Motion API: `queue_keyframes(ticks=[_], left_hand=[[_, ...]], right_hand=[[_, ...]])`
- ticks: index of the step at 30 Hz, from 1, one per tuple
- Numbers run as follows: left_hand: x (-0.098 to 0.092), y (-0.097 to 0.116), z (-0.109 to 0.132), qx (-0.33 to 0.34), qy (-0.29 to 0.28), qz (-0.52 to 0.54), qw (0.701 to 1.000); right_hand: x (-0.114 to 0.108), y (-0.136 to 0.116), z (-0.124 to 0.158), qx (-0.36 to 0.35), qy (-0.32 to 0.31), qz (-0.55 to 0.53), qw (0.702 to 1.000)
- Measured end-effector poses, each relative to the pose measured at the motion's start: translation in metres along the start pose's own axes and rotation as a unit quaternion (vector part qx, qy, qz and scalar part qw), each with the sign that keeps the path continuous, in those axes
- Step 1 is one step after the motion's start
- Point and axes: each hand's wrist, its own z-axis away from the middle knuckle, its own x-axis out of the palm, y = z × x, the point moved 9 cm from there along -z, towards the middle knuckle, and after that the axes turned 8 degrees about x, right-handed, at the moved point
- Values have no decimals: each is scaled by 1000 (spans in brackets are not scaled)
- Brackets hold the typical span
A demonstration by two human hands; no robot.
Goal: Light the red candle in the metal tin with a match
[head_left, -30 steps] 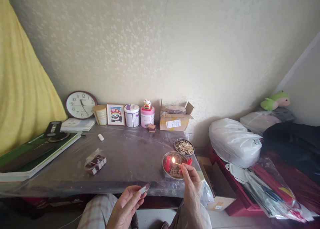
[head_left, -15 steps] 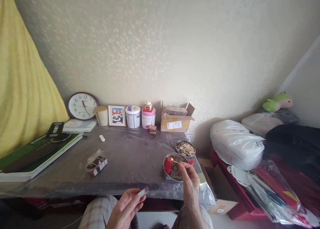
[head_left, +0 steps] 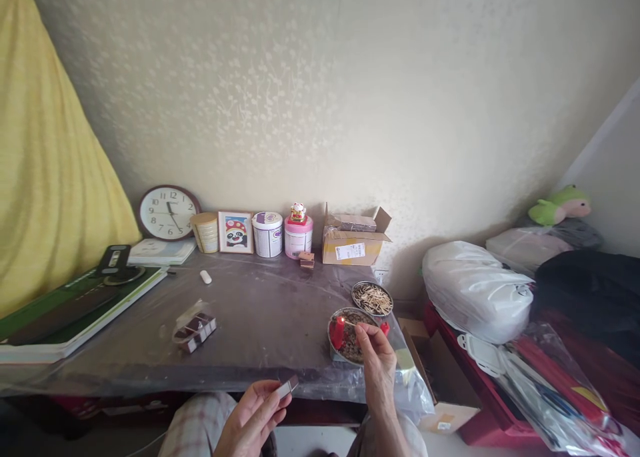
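Note:
Pinched in my right hand [head_left: 377, 357] is a thin matchstick [head_left: 351, 323], its small flame touching the top of a red candle [head_left: 339, 334]. That candle stands upright in a round dish [head_left: 345, 358] of dark grains near the table's right edge. A second red candle [head_left: 385, 328] shows just behind my right hand, partly hidden. My left hand [head_left: 253, 414] is closed around a small matchbox [head_left: 288, 386] in front of the table edge. Beyond the dish lies a round tin of loose matchsticks [head_left: 373, 299].
A bundle of matchboxes [head_left: 196, 329] lies on the plastic-covered table [head_left: 270, 310]. Along the wall stand a clock [head_left: 169, 212], tubs [head_left: 268, 236], a picture frame [head_left: 237, 233] and an open carton [head_left: 350, 247]. To the right are white bags [head_left: 475, 289] and a floor box [head_left: 447, 377].
The match tip has come closer to the candle's top, where the flame now sits. My left hand holds the matchbox in nearly the same place. The view has shifted slightly.

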Motion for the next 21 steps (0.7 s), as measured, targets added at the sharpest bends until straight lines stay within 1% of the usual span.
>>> queue_keyframes(ticks=[5, 21], left_hand=[[-1, 2, -1, 1, 9, 5, 1000], [-4, -3, -2, -8, 5, 5, 1000]], right_hand=[[0, 1, 0, -2, 4, 9, 1000], [4, -1, 1, 6, -4, 15, 1000]])
